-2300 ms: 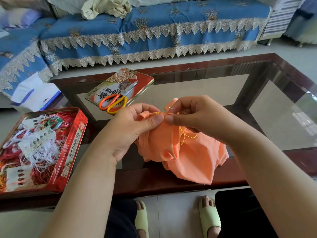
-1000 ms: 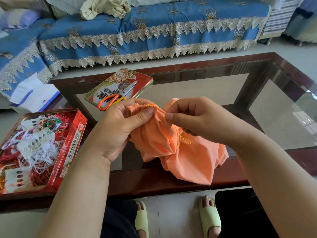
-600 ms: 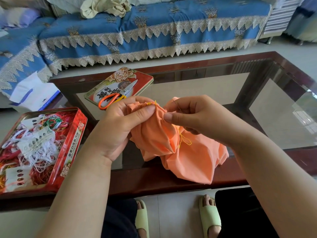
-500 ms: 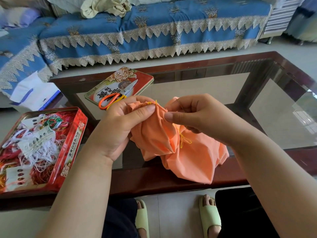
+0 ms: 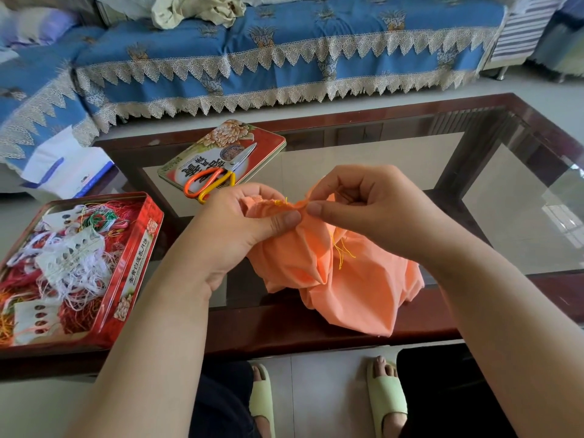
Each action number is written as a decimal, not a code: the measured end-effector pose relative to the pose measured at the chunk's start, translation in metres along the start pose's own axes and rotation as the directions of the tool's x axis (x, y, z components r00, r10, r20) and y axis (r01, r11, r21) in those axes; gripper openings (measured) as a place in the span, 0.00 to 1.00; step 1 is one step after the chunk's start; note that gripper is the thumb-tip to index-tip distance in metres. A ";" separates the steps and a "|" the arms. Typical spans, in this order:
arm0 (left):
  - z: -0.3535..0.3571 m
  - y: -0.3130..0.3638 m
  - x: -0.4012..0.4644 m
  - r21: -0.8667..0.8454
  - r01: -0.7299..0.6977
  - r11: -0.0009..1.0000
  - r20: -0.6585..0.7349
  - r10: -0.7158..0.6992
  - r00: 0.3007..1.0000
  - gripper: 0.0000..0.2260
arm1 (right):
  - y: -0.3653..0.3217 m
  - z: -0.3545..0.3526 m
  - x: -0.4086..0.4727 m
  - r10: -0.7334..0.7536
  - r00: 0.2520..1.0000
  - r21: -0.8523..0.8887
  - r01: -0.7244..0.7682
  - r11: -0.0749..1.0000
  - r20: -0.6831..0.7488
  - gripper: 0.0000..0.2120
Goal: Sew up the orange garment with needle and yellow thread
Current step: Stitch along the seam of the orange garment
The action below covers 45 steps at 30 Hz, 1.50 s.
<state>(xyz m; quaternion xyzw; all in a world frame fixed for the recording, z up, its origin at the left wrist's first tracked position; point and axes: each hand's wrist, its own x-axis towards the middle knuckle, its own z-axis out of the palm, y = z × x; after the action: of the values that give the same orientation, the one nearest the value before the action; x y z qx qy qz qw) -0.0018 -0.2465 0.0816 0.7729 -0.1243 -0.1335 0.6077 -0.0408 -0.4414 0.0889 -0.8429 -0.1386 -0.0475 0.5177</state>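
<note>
I'm pinching the garment (image 5: 341, 279) seam in both hands, left (image 5: 240, 235) and right (image 5: 363, 210), at the table's (image 5: 316, 330) near edge; thread (image 5: 339, 252) is dangling, risking a snag or knot.

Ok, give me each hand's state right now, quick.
Left hand: pinches the orange garment at the stitched edge.
Right hand: fingers pinch the garment's edge; needle not visible.
</note>
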 end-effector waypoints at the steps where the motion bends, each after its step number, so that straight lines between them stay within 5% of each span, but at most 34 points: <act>1: -0.001 0.001 -0.001 0.015 0.009 1.000 0.021 -0.009 1.000 0.16 | 0.001 -0.001 0.000 -0.001 1.000 -0.006 0.001 1.000 -0.002 0.03; 19: 0.002 0.005 -0.006 -0.096 0.042 0.994 0.132 -0.030 0.991 0.10 | 0.002 -0.004 0.000 0.015 1.000 -0.082 -0.013 0.997 0.015 0.03; 31: 0.011 0.003 -0.005 -0.082 0.044 0.996 -0.039 -0.047 0.998 0.08 | 0.002 -0.002 0.001 0.053 0.998 -0.172 -0.055 0.984 -0.015 0.02; 37: 0.012 0.001 -0.003 -0.101 0.077 0.992 -0.079 -0.086 0.993 0.09 | -0.006 -0.001 -0.002 0.143 0.988 0.065 -0.146 0.987 0.051 0.06; 45: 0.010 0.000 -0.002 -0.136 0.039 0.990 -0.138 -0.058 0.989 0.11 | -0.009 0.012 -0.003 0.158 0.974 -0.153 -0.133 0.979 0.162 0.08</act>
<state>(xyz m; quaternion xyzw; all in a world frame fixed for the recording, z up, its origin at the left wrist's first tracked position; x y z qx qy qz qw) -0.0069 -0.2549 0.0793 0.7411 -0.0528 -0.1011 0.6617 -0.0471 -0.4274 0.0905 -0.8864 -0.1173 0.0545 0.4446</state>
